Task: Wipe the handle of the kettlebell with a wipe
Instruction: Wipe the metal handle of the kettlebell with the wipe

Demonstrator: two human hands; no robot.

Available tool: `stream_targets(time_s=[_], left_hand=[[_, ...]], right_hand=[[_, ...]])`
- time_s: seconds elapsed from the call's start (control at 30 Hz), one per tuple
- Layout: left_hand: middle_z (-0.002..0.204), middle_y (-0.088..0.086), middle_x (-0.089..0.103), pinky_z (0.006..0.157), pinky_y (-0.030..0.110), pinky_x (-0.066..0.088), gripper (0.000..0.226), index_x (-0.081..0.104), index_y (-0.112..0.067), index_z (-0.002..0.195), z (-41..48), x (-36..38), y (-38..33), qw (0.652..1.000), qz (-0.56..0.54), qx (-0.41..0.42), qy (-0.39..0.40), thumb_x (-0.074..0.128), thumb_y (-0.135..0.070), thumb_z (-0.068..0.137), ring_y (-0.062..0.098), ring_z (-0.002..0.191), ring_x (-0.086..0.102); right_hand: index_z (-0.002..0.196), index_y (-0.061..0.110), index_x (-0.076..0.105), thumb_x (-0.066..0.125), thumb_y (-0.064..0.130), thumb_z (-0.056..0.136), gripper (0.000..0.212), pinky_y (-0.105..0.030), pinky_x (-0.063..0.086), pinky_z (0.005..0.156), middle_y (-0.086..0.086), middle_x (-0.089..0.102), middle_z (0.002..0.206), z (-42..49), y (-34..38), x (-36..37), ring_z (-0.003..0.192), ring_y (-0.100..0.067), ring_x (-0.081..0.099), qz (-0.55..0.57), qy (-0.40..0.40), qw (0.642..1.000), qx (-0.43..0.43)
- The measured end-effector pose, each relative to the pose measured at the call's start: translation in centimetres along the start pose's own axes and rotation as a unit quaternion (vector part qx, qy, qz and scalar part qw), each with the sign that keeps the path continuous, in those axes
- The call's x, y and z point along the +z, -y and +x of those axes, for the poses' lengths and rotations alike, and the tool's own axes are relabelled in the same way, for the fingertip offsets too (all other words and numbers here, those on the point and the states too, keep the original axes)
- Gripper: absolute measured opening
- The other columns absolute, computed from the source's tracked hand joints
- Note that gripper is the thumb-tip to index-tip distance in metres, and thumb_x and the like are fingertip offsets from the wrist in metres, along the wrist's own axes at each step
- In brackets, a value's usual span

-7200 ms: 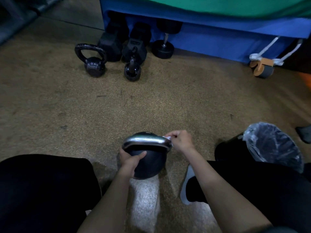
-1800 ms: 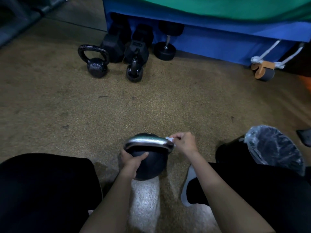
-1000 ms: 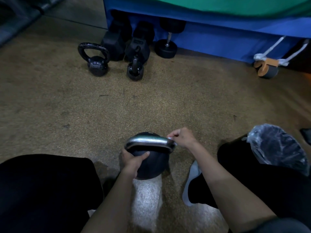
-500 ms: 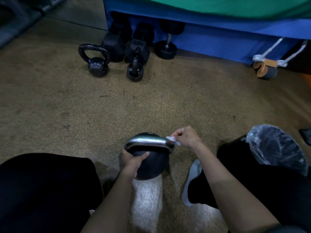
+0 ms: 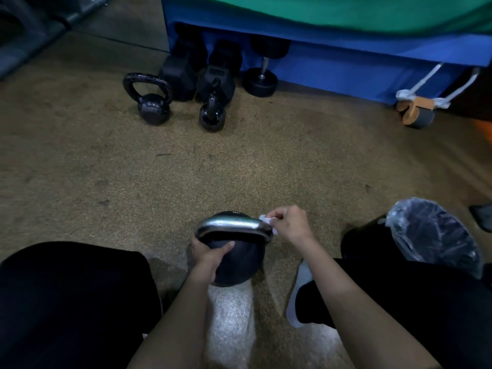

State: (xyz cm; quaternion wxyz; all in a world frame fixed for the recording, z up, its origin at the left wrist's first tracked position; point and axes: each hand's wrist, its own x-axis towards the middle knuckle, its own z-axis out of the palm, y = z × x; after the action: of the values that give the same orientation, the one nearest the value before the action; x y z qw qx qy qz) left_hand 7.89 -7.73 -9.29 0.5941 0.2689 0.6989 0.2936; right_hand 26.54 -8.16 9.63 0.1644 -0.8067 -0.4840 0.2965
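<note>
A: Speckled rubber gym floor point(image 5: 239, 161), a blue mat point(image 5: 332, 65) along the far side, dumbbells point(image 5: 181, 75) and a small kettlebell point(image 5: 153, 102) against it. Where is ours?

B: Near and centre, standing on the floor close in front of the person: the kettlebell point(image 5: 239, 265), a black ball with a bright metal handle point(image 5: 229, 224) on top.

A: How will it handle?

B: Heavy and rigid, I'd judge. It won't slide under a rub, though the round ball might rock, and the polished handle looks slick. So steady the ball and leave the handle free. The left hand point(image 5: 210, 255) does that, with fingers and thumb curled round the ball's near-left side, just below the handle.

A: And the wipe?

B: Light, limp, quick to bunch. The right hand point(image 5: 290, 222) pinches the wipe point(image 5: 266, 219) in curled fingers against the handle's right corner.

A: What differs from before?

B: Little. The left hand keeps the same hold, and the wipe stays at that right corner. A second ago it was nearly hidden under the fingers; now more white shows. I'd guess the middle and left end still want a pass.

A: The lined bin point(image 5: 431, 235)?

B: Near right, apart from the kettlebell.
</note>
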Motion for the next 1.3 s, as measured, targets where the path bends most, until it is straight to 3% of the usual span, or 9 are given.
stream_targets(time_s=[0.07, 0.27, 0.47, 0.6, 0.7, 0.8, 0.93, 1.23, 1.3], left_hand=[[0.149, -0.001, 0.059, 0.107, 0.073, 0.049, 0.133, 0.039, -0.042, 0.137, 0.2, 0.1, 0.2, 1.000, -0.003, -0.002, 0.001, 0.092, -0.060, 0.017, 0.035, 0.137, 0.056], [0.150, -0.001, 0.058, 0.104, 0.074, 0.050, 0.128, 0.039, -0.045, 0.133, 1.3, 0.1, 1.0, 1.000, 0.012, -0.006, -0.002, 0.093, -0.062, 0.018, 0.037, 0.138, 0.056], [0.148, 0.003, 0.059, 0.107, 0.071, 0.050, 0.131, 0.042, -0.039, 0.136, -0.2, 0.1, -0.2, 1.000, 0.003, 0.003, -0.005, 0.092, -0.059, 0.017, 0.037, 0.139, 0.056], [0.150, 0.005, 0.059, 0.109, 0.072, 0.048, 0.121, 0.042, -0.035, 0.142, -0.7, 0.1, -0.5, 1.000, 0.003, -0.001, -0.005, 0.104, -0.043, 0.039, 0.039, 0.140, 0.054], [0.149, 0.005, 0.060, 0.108, 0.071, 0.049, 0.126, 0.043, -0.035, 0.140, -0.7, 0.0, -0.5, 1.000, 0.002, -0.001, -0.007, 0.099, -0.050, 0.028, 0.038, 0.139, 0.056], [0.149, 0.004, 0.060, 0.108, 0.071, 0.050, 0.135, 0.042, -0.036, 0.140, -0.4, 0.0, -0.3, 1.000, 0.004, 0.004, -0.006, 0.091, -0.060, 0.016, 0.037, 0.139, 0.056], [0.151, 0.000, 0.058, 0.105, 0.072, 0.050, 0.138, 0.038, -0.041, 0.140, 0.9, 0.2, 0.8, 1.000, -0.005, -0.006, 0.003, 0.092, -0.062, 0.015, 0.038, 0.137, 0.057], [0.153, -0.002, 0.057, 0.102, 0.074, 0.051, 0.138, 0.036, -0.048, 0.140, 2.2, 0.3, 1.6, 1.000, 0.008, -0.007, -0.004, 0.096, -0.061, 0.016, 0.039, 0.139, 0.055], [0.154, -0.001, 0.055, 0.102, 0.075, 0.051, 0.139, 0.035, -0.047, 0.141, 2.6, 0.4, 1.9, 1.000, 0.008, -0.009, -0.006, 0.096, -0.060, 0.017, 0.040, 0.140, 0.055]], right_hand=[[0.087, 0.011, 0.075, 0.064, 0.006, 0.082, 0.013, -0.011, 0.040, 0.058, -0.004, 0.067, 0.073, 0.1, 0.0, -0.4, 0.064, -0.009, 0.057, -0.007, -0.004, 1.000, -0.001], [0.099, 0.013, 0.074, 0.060, 0.008, 0.087, 0.019, -0.012, 0.040, 0.070, -0.005, 0.073, 0.099, -0.4, -0.1, 0.6, 0.082, -0.012, 0.063, -0.031, -0.012, 0.999, -0.017], [0.088, 0.014, 0.076, 0.064, 0.008, 0.080, 0.017, -0.022, 0.051, 0.075, -0.009, 0.075, 0.087, -0.3, -0.1, -0.3, 0.081, -0.020, 0.068, -0.038, -0.018, 0.999, 0.006], [0.097, 0.017, 0.075, 0.061, 0.011, 0.085, 0.020, -0.019, 0.050, 0.081, -0.006, 0.075, 0.092, -1.0, -0.1, 0.5, 0.087, -0.020, 0.070, -0.030, -0.022, 0.999, -0.025], [0.090, 0.012, 0.076, 0.063, 0.008, 0.081, 0.016, -0.017, 0.047, 0.073, -0.010, 0.075, 0.085, -0.8, 0.1, -0.2, 0.079, -0.019, 0.069, -0.004, -0.024, 1.000, -0.015], [0.091, 0.011, 0.076, 0.062, 0.006, 0.082, 0.018, -0.018, 0.047, 0.078, -0.007, 0.075, 0.090, -0.8, -0.1, -0.2, 0.087, -0.020, 0.069, -0.019, -0.028, 0.999, -0.009], [0.099, 0.010, 0.075, 0.062, 0.008, 0.084, 0.019, -0.021, 0.048, 0.086, -0.007, 0.074, 0.100, -1.2, -0.1, 0.4, 0.094, -0.020, 0.068, -0.014, -0.036, 0.999, -0.018], [0.095, 0.011, 0.075, 0.061, 0.007, 0.083, 0.019, -0.012, 0.041, 0.071, -0.006, 0.074, 0.096, -1.7, -0.1, 0.9, 0.087, -0.019, 0.068, 0.008, -0.069, 0.997, -0.012], [0.092, 0.012, 0.076, 0.063, 0.008, 0.082, 0.017, -0.016, 0.044, 0.073, -0.007, 0.075, 0.093, -1.9, -0.3, 1.0, 0.086, -0.022, 0.069, 0.019, -0.082, 0.996, -0.010]])
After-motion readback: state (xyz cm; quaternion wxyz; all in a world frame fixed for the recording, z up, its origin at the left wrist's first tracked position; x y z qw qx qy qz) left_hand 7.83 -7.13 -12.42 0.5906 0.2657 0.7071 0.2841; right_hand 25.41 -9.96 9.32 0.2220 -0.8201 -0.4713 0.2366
